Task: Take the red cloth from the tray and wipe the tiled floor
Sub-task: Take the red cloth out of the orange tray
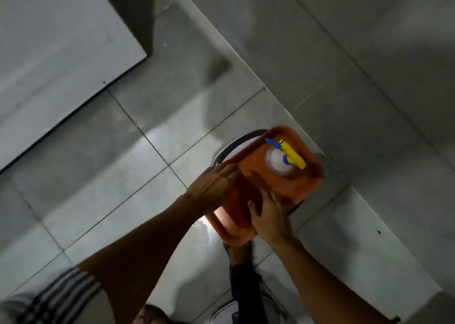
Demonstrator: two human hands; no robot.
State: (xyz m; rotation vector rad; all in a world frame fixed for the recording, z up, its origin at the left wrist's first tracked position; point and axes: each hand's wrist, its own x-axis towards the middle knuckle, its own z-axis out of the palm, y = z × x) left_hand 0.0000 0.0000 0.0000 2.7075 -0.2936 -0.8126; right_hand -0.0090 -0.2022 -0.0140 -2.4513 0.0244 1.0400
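Observation:
An orange tray (302,188) rests on a round black-rimmed stand (236,143) by the wall. A dark red cloth (242,200) lies folded in the tray's near half. My left hand (214,184) lies flat on the tray's left rim, its fingertips at the cloth's far corner. My right hand (269,216) is spread flat over the cloth's right side, fingers apart. Neither hand is closed around the cloth. A white spray bottle (279,161) with a yellow and blue trigger stands in the tray's far half. The grey tiled floor (118,166) stretches to the left.
A white door (49,52) stands open at the upper left. A grey tiled wall (357,65) runs along the right behind the tray. My foot (240,252) is just under the tray's near end, and a white round object (227,314) sits at the bottom edge.

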